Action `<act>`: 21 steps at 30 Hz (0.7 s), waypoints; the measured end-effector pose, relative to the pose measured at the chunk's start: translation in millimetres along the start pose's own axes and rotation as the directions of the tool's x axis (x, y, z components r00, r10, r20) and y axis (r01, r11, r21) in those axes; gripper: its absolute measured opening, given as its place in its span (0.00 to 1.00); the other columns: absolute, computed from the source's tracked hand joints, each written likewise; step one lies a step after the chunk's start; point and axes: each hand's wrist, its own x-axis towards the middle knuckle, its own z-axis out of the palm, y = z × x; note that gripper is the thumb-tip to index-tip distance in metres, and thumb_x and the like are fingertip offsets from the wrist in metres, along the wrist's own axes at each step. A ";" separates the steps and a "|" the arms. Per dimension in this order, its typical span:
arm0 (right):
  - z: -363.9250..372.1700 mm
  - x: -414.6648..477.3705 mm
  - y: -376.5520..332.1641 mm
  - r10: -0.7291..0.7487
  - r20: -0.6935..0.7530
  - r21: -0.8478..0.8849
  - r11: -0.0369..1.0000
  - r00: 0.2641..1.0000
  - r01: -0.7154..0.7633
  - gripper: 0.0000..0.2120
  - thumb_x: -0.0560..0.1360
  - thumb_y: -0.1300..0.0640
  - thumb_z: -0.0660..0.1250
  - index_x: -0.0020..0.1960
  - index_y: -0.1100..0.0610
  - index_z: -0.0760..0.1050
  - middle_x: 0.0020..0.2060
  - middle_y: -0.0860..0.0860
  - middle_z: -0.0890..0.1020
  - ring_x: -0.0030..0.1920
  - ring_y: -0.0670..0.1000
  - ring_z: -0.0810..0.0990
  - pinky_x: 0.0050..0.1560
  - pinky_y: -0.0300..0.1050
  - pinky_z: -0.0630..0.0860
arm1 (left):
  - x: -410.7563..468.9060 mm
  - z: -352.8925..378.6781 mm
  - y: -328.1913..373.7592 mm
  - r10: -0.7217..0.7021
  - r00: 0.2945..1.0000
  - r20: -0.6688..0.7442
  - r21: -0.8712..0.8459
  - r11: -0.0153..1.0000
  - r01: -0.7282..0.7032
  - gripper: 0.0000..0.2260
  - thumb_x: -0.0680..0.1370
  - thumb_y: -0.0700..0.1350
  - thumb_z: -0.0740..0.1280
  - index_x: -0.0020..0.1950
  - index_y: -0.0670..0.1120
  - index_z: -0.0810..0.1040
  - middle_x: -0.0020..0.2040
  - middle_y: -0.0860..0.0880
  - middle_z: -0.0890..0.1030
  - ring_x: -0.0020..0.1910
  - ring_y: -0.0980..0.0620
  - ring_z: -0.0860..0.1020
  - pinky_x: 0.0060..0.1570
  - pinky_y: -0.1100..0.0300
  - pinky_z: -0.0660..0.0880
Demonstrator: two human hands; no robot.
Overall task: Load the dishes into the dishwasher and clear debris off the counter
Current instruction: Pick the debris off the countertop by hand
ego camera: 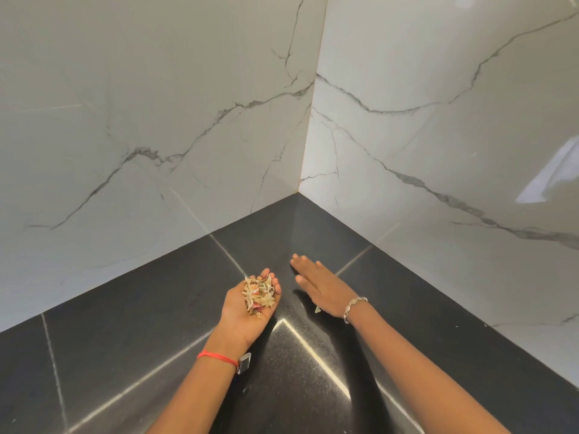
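Note:
My left hand (242, 311) is turned palm up over the black counter (131, 308) and cups a pile of dry, pale vegetable peels and scraps (259, 295). Its fingers curl slightly around the heap. My right hand (316, 283) lies flat with straight fingers on the counter, just right of the left hand, fingertips pointing toward the corner. One small pale scrap (317, 309) lies on the counter by the heel of the right hand. No dishes or dishwasher are in view.
Two white marble-patterned walls (188, 120) meet in a corner behind the hands and bound the counter at the back and right. The dark polished counter stretches left and toward me, with thin seams crossing it.

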 end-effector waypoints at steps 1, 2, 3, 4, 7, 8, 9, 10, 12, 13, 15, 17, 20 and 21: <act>2.2 -11.9 -2.4 -0.049 0.014 0.006 0.999 0.999 0.049 0.23 0.82 0.51 0.45 0.76 0.53 0.49 0.75 0.45 0.49 0.73 0.39 0.44 0.71 0.35 0.37 | -2.4 -0.3 -1.8 -0.005 1.000 0.001 0.002 1.000 0.005 0.16 0.82 0.42 0.51 0.45 0.37 0.75 0.37 0.43 0.78 0.39 0.49 0.74 0.30 0.60 0.78; 3.1 -25.2 -5.1 -0.084 0.032 0.013 0.996 0.996 0.084 0.22 0.83 0.52 0.45 0.76 0.52 0.50 0.75 0.43 0.50 0.72 0.36 0.44 0.70 0.31 0.36 | -6.5 0.2 -3.8 -0.007 1.000 0.003 0.002 1.000 0.007 0.16 0.82 0.42 0.51 0.45 0.37 0.75 0.38 0.43 0.78 0.39 0.49 0.74 0.30 0.60 0.78; 2.3 -37.2 -7.4 -0.110 0.060 0.037 0.993 0.992 0.108 0.22 0.83 0.52 0.46 0.76 0.51 0.51 0.74 0.41 0.50 0.70 0.34 0.44 0.67 0.26 0.36 | -9.9 0.9 -5.1 -0.007 1.000 0.003 0.001 1.000 0.007 0.16 0.82 0.42 0.51 0.46 0.37 0.75 0.39 0.43 0.77 0.39 0.49 0.74 0.30 0.60 0.78; 0.9 -48.9 -7.9 -0.102 0.082 0.085 0.992 0.991 0.094 0.21 0.83 0.53 0.46 0.75 0.50 0.53 0.72 0.37 0.52 0.69 0.33 0.45 0.65 0.23 0.36 | -14.3 1.6 -6.3 -0.006 1.000 0.004 -0.002 1.000 0.006 0.16 0.82 0.42 0.51 0.46 0.37 0.75 0.41 0.43 0.76 0.39 0.49 0.74 0.30 0.60 0.78; -2.8 -75.6 -5.3 0.049 -0.045 0.335 0.942 0.998 -0.031 0.19 0.82 0.56 0.53 0.72 0.47 0.62 0.67 0.33 0.59 0.71 0.36 0.54 0.72 0.32 0.47 | -25.9 2.2 -8.6 -0.003 1.000 0.002 -0.010 1.000 0.003 0.16 0.82 0.42 0.50 0.45 0.37 0.75 0.41 0.43 0.76 0.39 0.49 0.74 0.29 0.59 0.78; -1.5 -81.0 -3.6 0.125 -0.121 0.357 0.931 0.985 -0.074 0.19 0.81 0.57 0.54 0.71 0.49 0.63 0.68 0.35 0.59 0.72 0.39 0.56 0.74 0.37 0.50 | -29.4 1.7 -8.9 -0.004 1.000 0.002 -0.015 1.000 0.004 0.16 0.82 0.42 0.51 0.45 0.37 0.75 0.40 0.43 0.76 0.39 0.49 0.74 0.29 0.59 0.78; -0.2 -85.1 -5.9 0.190 -0.153 0.346 0.929 0.970 -0.127 0.20 0.81 0.57 0.55 0.72 0.51 0.61 0.69 0.37 0.58 0.73 0.42 0.55 0.74 0.40 0.50 | -33.4 1.1 -9.6 -0.005 1.000 0.004 -0.017 1.000 0.005 0.16 0.82 0.42 0.51 0.45 0.37 0.75 0.40 0.43 0.76 0.39 0.49 0.74 0.29 0.59 0.78; 4.8 -86.4 -8.7 0.243 -0.142 0.294 0.936 0.960 -0.193 0.22 0.81 0.54 0.54 0.74 0.53 0.57 0.71 0.39 0.55 0.74 0.44 0.52 0.73 0.40 0.48 | -36.3 0.2 -10.4 -0.005 1.000 0.004 -0.017 1.000 0.005 0.16 0.82 0.42 0.51 0.46 0.37 0.75 0.40 0.43 0.76 0.38 0.49 0.74 0.29 0.59 0.78; 21.4 -86.1 -19.3 0.313 -0.105 0.126 0.946 0.944 -0.300 0.29 0.81 0.46 0.50 0.76 0.57 0.46 0.75 0.46 0.47 0.75 0.47 0.44 0.73 0.41 0.41 | -40.5 -1.1 -12.5 -0.005 1.000 0.005 -0.014 1.000 0.005 0.16 0.82 0.42 0.51 0.46 0.37 0.75 0.40 0.43 0.76 0.38 0.49 0.74 0.30 0.59 0.78; 28.9 -83.0 -27.8 0.336 -0.118 0.063 0.942 0.935 -0.330 0.32 0.80 0.42 0.48 0.76 0.59 0.42 0.76 0.50 0.43 0.75 0.49 0.41 0.72 0.42 0.39 | -42.3 -2.2 -13.1 -0.002 1.000 0.005 -0.013 1.000 0.002 0.16 0.82 0.42 0.50 0.46 0.37 0.75 0.39 0.43 0.76 0.38 0.49 0.74 0.30 0.59 0.78; 41.1 -73.3 -45.1 0.375 -0.148 0.012 0.926 0.915 -0.378 0.41 0.74 0.33 0.36 0.75 0.61 0.38 0.75 0.53 0.40 0.75 0.51 0.38 0.72 0.43 0.36 | -44.2 -4.6 -13.6 0.003 1.000 0.011 -0.012 1.000 -0.002 0.16 0.82 0.42 0.51 0.45 0.37 0.75 0.38 0.43 0.76 0.38 0.49 0.74 0.30 0.60 0.78; 48.3 -62.1 -57.8 0.355 -0.187 -0.021 0.931 0.916 -0.365 0.49 0.65 0.29 0.24 0.75 0.61 0.37 0.75 0.54 0.41 0.75 0.51 0.39 0.70 0.42 0.35 | -46.6 -7.0 -11.9 0.010 1.000 0.015 -0.022 1.000 -0.009 0.16 0.82 0.42 0.51 0.45 0.38 0.75 0.36 0.42 0.77 0.38 0.49 0.74 0.30 0.60 0.78; 48.8 -51.6 -64.2 0.327 -0.194 -0.089 0.933 0.925 -0.349 0.32 0.79 0.41 0.38 0.76 0.59 0.41 0.76 0.54 0.42 0.76 0.51 0.40 0.72 0.44 0.37 | -49.8 -10.2 -8.1 0.027 1.000 -0.002 -0.024 0.999 -0.027 0.15 0.82 0.42 0.51 0.46 0.37 0.75 0.39 0.43 0.76 0.39 0.49 0.74 0.30 0.59 0.78; 47.9 -51.4 -63.8 0.305 -0.189 -0.087 0.942 0.933 -0.325 0.28 0.81 0.45 0.42 0.76 0.58 0.42 0.76 0.53 0.43 0.76 0.51 0.40 0.73 0.44 0.38 | -50.7 -11.0 -7.2 0.030 1.000 -0.005 -0.025 0.999 -0.030 0.15 0.82 0.42 0.51 0.47 0.37 0.75 0.40 0.43 0.76 0.39 0.49 0.74 0.30 0.59 0.79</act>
